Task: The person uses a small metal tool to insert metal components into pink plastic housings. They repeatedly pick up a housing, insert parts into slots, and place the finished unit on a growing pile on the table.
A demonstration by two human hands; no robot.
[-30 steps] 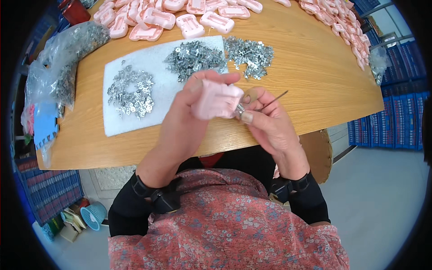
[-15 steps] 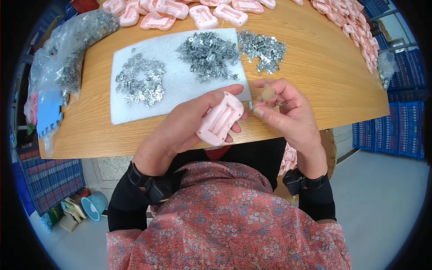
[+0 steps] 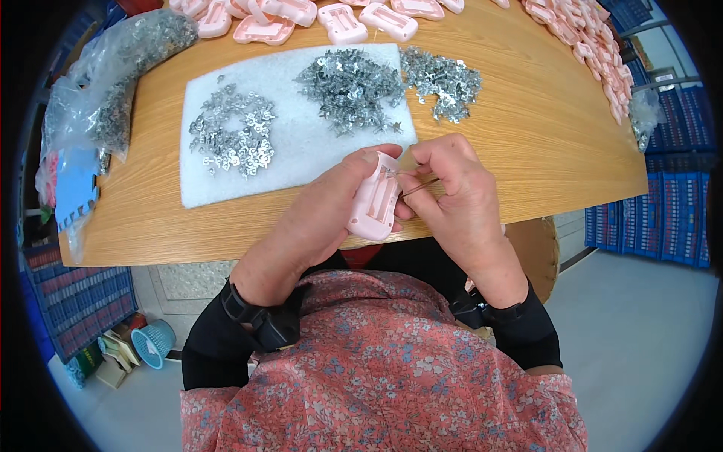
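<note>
Head view, looking down over the near edge of a wooden desk (image 3: 527,151). The left hand (image 3: 324,218) wraps a pink plastic housing (image 3: 374,203), its grip pressed together around the piece — thumb along the top, fingers beneath. The housing hangs just over the desk's curved near edge, above the person's lap, its open face turned toward the right hand (image 3: 452,196). The right hand's grip pinches a thin metal pin (image 3: 416,188) between thumb and forefinger; the pin's tip meets the housing's upper end, though what it touches inside is too small to tell.

Just beyond the hands lies a white foam pad (image 3: 301,154), its near edge close to the knuckles. On it sit two heaps of small metal stampings: a flat scatter at left (image 3: 233,135) and a denser pile at right (image 3: 350,90). A third heap (image 3: 444,79) rests on bare wood beside the pad's right edge.

Along the far edge runs a row of pink housings (image 3: 339,19), continuing down the right rim (image 3: 602,53). A clear plastic bag of metal parts (image 3: 113,83) occupies the left end, with a blue foam piece (image 3: 75,188) near it.

Open wood remains right of the hands — between the third heap and the desk's right rim.
</note>
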